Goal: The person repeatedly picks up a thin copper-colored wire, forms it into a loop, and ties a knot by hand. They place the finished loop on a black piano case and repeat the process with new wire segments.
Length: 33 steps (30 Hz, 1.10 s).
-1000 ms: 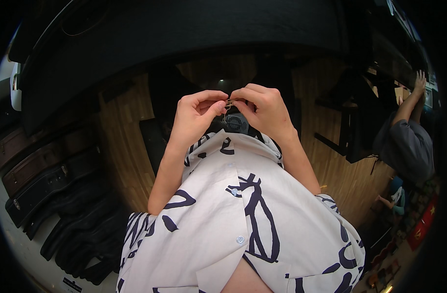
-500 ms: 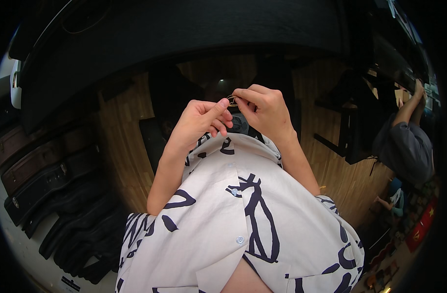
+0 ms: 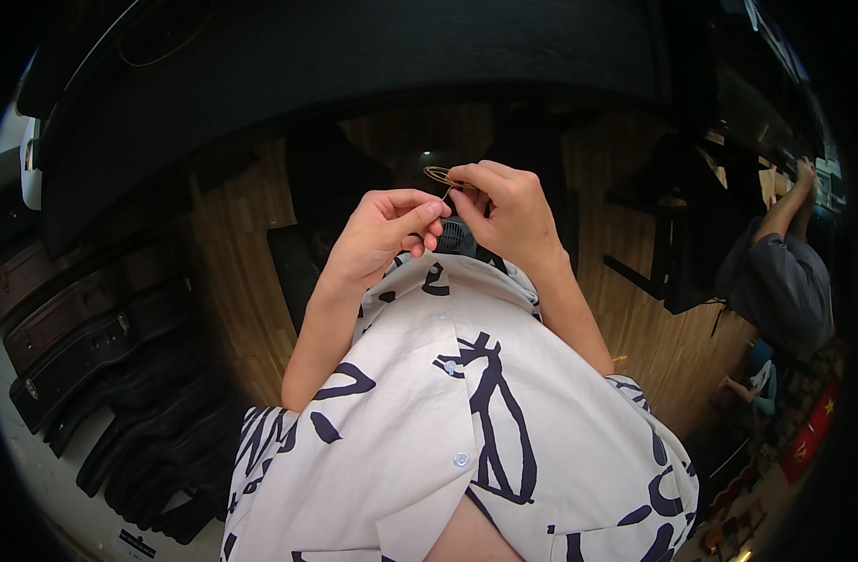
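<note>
Now higher than a half-second ago, the gold coil [image 3: 435, 174] juts leftward, lengthwise, from our right hand [image 3: 501, 199], which pinches it; our left hand [image 3: 380, 232], lower, pinches a strand [image 3: 447, 195].

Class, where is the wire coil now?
The coil is upper-middle in the head view, pinched by the right hand, above and right of the left hand.

A row of instrument cases [image 3: 73, 354] suggests a music shop
</note>
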Available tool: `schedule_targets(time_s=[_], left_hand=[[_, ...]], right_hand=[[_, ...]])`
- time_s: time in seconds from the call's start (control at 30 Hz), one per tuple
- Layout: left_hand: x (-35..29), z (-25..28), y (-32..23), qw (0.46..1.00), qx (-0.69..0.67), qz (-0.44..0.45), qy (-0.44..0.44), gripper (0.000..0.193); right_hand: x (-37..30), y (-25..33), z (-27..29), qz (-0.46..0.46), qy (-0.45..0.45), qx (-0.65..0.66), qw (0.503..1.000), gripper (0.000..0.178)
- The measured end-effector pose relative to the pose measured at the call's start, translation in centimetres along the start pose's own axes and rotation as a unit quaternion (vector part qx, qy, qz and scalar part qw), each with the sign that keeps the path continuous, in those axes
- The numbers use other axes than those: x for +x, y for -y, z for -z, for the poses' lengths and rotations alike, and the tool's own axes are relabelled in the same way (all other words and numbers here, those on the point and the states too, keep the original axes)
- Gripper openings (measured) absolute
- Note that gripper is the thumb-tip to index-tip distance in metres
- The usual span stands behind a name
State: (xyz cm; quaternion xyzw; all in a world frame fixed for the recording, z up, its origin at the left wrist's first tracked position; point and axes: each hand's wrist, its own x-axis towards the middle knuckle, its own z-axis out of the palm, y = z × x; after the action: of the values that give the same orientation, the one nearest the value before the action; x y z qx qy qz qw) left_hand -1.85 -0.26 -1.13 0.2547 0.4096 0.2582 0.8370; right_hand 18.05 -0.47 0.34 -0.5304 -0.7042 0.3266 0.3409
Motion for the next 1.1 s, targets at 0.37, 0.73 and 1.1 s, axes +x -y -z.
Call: schedule_targets(time_s=[0.37, 0.73, 1.1], left_hand=[[0.2, 0.4, 0.0, 1.0, -0.011, 0.004, -0.002, 0.02], [0.8, 0.0, 1.3, 0.963, 0.217, -0.121, -0.1, 0.009], [1.5, -1.5, 1.6, 0.69, 0.558, -0.413, -0.205, 0.013]], right_hand=[[0.2, 0.3, 0.5, -0.041, 0.04, 0.042, 0.997, 0.009], [0.1, 0.0, -0.1, 0.016, 0.023, -0.045, 0.999, 0.007], [0.1, 0.5, -0.7, -0.065, 0.074, -0.158, 0.982, 0.008]])
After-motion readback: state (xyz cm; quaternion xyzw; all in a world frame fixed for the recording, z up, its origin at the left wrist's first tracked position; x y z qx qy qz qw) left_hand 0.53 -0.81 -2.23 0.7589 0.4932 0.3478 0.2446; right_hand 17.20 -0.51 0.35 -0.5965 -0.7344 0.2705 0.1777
